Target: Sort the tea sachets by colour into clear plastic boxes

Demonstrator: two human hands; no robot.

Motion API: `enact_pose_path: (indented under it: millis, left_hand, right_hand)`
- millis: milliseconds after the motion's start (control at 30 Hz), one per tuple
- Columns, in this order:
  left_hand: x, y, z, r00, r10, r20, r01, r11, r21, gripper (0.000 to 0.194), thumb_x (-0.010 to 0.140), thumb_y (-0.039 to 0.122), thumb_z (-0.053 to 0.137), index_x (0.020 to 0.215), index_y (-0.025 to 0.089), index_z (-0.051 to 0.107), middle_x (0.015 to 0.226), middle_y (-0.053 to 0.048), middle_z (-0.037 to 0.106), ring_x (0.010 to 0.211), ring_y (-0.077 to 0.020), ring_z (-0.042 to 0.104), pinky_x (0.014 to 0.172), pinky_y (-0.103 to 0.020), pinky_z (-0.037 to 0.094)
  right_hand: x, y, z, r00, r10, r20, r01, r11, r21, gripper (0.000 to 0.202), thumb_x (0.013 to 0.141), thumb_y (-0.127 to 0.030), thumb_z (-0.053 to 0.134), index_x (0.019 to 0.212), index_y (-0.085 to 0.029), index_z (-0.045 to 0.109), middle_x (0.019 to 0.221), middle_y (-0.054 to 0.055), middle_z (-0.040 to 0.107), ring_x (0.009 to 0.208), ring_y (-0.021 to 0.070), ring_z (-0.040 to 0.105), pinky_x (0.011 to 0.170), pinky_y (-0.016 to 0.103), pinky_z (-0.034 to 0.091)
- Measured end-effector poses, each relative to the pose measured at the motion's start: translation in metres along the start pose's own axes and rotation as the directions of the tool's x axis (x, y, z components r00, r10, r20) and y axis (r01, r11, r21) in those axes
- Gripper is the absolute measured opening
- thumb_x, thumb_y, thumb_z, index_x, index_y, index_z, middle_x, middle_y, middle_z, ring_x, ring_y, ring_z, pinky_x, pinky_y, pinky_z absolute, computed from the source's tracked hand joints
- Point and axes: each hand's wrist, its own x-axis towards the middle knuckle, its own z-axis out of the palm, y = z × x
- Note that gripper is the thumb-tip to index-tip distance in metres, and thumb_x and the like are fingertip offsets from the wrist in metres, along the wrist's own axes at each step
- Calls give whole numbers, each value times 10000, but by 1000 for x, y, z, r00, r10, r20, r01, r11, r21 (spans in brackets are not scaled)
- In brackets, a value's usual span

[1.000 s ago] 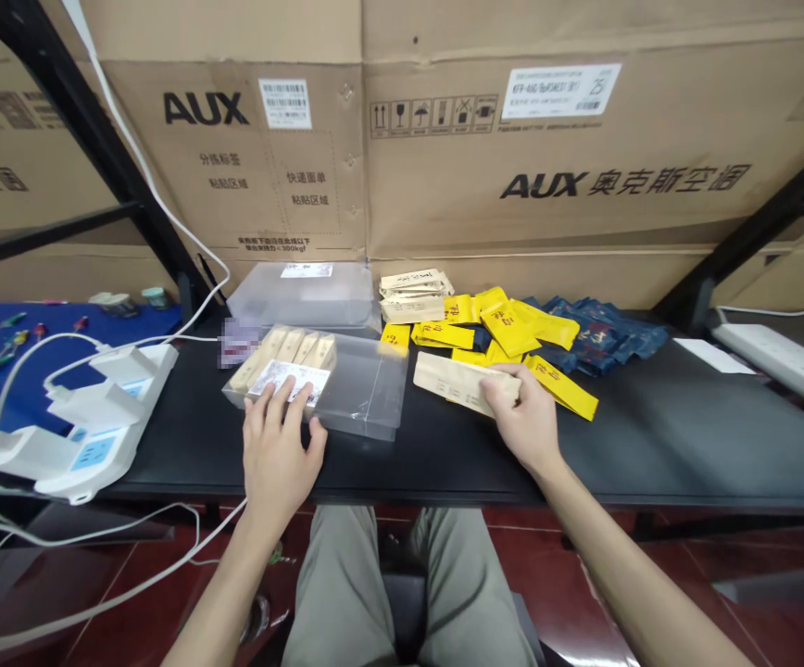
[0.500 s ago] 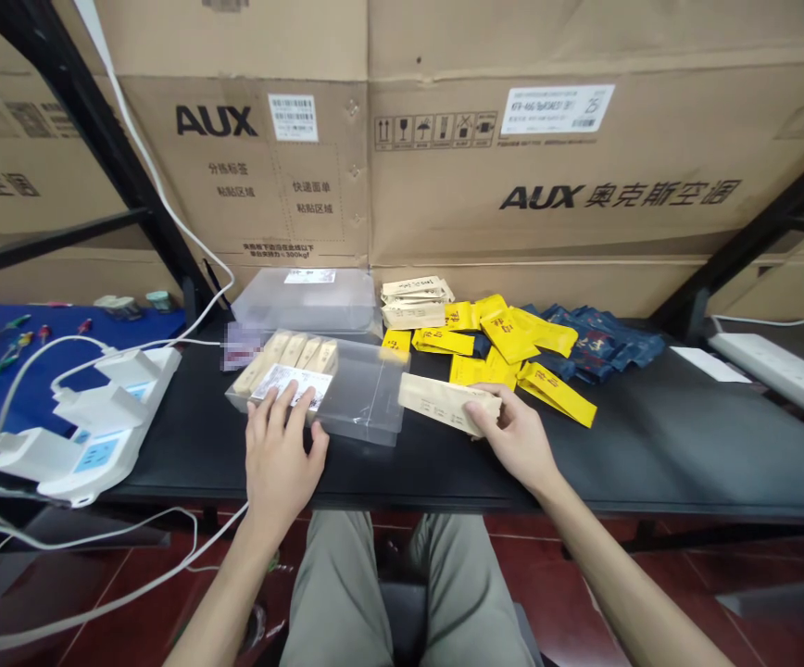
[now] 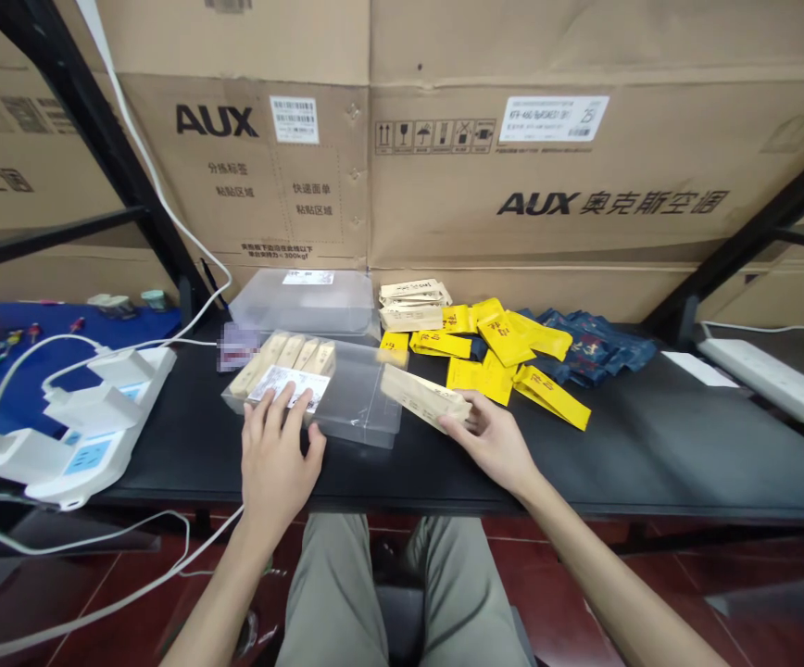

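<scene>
Probably a workshop: black bench [image 3: 652, 454], AUX cartons [image 3: 444, 208].

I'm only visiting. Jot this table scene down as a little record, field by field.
Left hand: on the near plastic box, over part of its label
Right hand: holding at least one beige packet by that box's right end
Inside, left side: row of packets
Behind: second plastic box; beige stack
Right: yellow packets, dark blue packets
Left: white power strip

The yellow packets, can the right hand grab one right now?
Probably not without letting go first: the right hand is holding a beige packet. Otherwise the yellow packets look easy to reach, lying close by with nothing standing between.
</scene>
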Motion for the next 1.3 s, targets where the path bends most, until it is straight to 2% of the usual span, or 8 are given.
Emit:
enact_pose_path:
  millis: [167,367,500,700,833,967,1100,1300]
  left_hand:
    - [-1,-1,1,1000,-12,5,12,1000,-20,453,886,226,519,1337,219,555,1427,-99,538,1383,-338,400,1174,-563,280]
    - [-1,-1,1,1000,-3,6,3,1000,-17,444,890,224,515,1331,200,561,1429,-103,539,1385,-333,401,1180,-563,275]
    - [0,-1,0,1000,-2,8,2,1000,-6,437,895,230,511,1327,187,563,1425,-106,543,1384,-334,402,1177,-560,282]
    - [1,-1,-1,1000,16,17,-17,1000,12,438,900,224,507,1333,177,554,1435,-93,545,1381,-332,397,1185,-564,267]
    - [1,-1,-1,999,31,17,-32,999,18,438,905,222,503,1339,173,546,1401,-73,579,1376,-334,397,1189,-567,253]
    - [1,0,-1,999,34,22,-35,999,32,434,911,226,498,1337,159,544,1400,-73,578,1370,-337,400,1188,-560,256]
    - [1,0,-2,999,37,18,-38,998,40,433,911,227,500,1336,157,545,1394,-74,581,1362,-341,407,1182,-554,268]
    - [1,1,-1,999,41,9,-42,998,39,459,910,216,497,1364,155,515,1384,-78,587,1354,-346,411,1169,-561,288]
  right_hand:
    - [11,-4,25,992,-121,48,127,981,-145,290,835,-409,670,1054,-219,665,1013,58,757,881,240,734,809,386,607]
    - [28,-14,54,956,-273,107,293,899,-327,273,853,-339,685,1081,-189,700,944,75,743,847,230,684,784,348,553]
    - [34,-16,66,935,-304,181,350,864,-361,248,878,-379,677,1046,-199,706,839,47,710,774,207,641,724,312,503]
    - [38,-18,73,911,-324,254,411,762,-500,293,912,-484,613,856,-209,695,822,45,704,776,205,591,774,339,425]
    - [41,-22,77,858,-338,387,494,751,-439,308,961,-455,543,1071,-207,688,904,54,716,853,207,589,818,338,435]
    - [43,-29,77,787,-339,516,564,735,-376,475,992,-452,476,1389,-198,536,1207,106,682,1045,233,575,933,387,438]
    - [46,-31,79,743,-337,579,598,723,-346,489,1022,-428,400,1445,-197,481,1325,106,626,1090,239,540,978,418,421]
    - [54,-27,88,737,-364,570,618,704,-350,507,1023,-447,384,1460,-205,467,1261,103,635,1029,230,527,966,406,418]
